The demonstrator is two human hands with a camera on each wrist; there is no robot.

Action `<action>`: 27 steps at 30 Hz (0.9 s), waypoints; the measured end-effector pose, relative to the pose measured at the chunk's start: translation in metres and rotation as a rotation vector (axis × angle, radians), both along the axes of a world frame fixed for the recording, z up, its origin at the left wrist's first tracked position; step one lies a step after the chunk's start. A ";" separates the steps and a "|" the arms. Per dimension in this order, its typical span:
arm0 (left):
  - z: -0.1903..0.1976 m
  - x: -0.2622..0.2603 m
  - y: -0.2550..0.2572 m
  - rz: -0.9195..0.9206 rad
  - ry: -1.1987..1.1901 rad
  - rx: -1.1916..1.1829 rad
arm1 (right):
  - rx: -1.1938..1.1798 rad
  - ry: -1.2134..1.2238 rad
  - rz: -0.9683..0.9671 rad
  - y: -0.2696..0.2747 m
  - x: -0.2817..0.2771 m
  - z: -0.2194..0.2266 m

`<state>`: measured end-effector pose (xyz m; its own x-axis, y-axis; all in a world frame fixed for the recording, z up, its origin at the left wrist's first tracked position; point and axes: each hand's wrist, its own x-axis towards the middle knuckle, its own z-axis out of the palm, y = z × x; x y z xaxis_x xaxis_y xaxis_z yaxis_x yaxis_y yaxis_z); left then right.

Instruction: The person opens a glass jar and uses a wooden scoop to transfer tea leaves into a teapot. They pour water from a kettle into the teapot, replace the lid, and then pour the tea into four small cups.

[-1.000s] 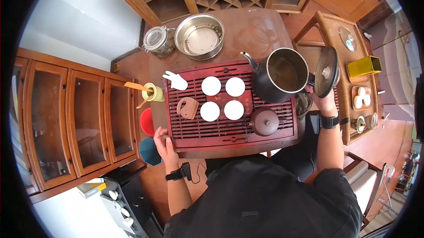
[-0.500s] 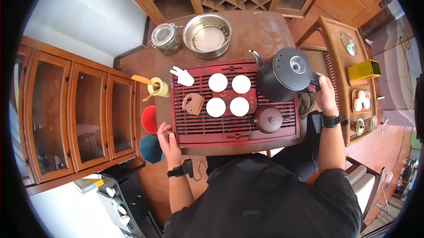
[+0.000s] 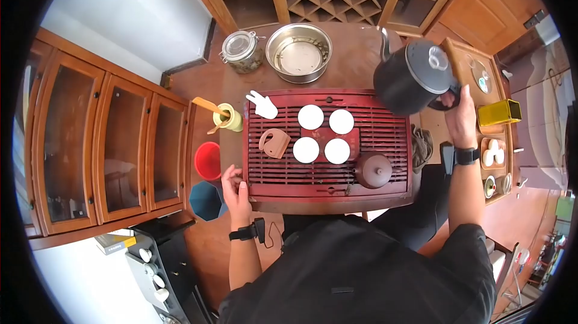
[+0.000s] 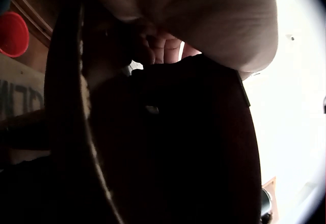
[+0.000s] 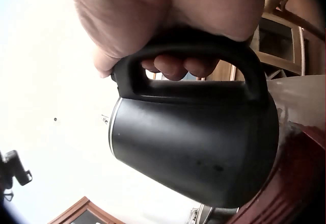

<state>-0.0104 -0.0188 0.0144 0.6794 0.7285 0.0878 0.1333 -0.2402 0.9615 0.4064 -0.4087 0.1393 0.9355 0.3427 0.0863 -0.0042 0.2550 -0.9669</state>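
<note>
In the head view the right hand (image 3: 462,118) grips the handle of a black kettle (image 3: 404,83), its lid on, above the right back corner of the red slatted tray (image 3: 265,190). The right wrist view shows the fingers curled through the handle of the kettle (image 5: 193,142). At the tray's left front corner the left hand (image 3: 236,194) rests against the edge, fingers loosely bent and holding nothing. On the tray are a brown teapot (image 3: 373,170), several white round cups (image 3: 310,117), a clay piece with a loop (image 3: 274,143) and a white hand-shaped figure (image 3: 262,105).
Behind the tray stand a steel pot (image 3: 299,53) and a clip-top glass jar (image 3: 242,51). Left of it are a yellow-green holder with wooden tools (image 3: 232,118) and a red container (image 3: 208,161). A wicker side table (image 3: 475,62) carries a yellow box (image 3: 499,113) on the right.
The lid, earlier held off the kettle, is now on it. The right hand has moved the kettle up and away from the body. The left hand stays by the tray corner.
</note>
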 end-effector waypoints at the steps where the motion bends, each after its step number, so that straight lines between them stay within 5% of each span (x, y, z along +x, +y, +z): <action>1: 0.002 0.000 0.000 -0.007 -0.007 -0.007 | -0.012 -0.045 0.028 0.003 0.010 0.007; 9: -0.003 0.000 0.005 -0.014 -0.101 -0.088 | -0.123 -0.098 -0.071 0.051 0.092 -0.004; 27: -0.011 0.000 0.013 0.101 -0.156 -0.146 | -0.091 0.056 0.053 0.082 0.128 -0.074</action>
<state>-0.0103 -0.0055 0.0029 0.5889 0.8048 0.0743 -0.0032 -0.0896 0.9960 0.5345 -0.3270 0.0656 0.9182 0.3962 0.0008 -0.0699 0.1638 -0.9840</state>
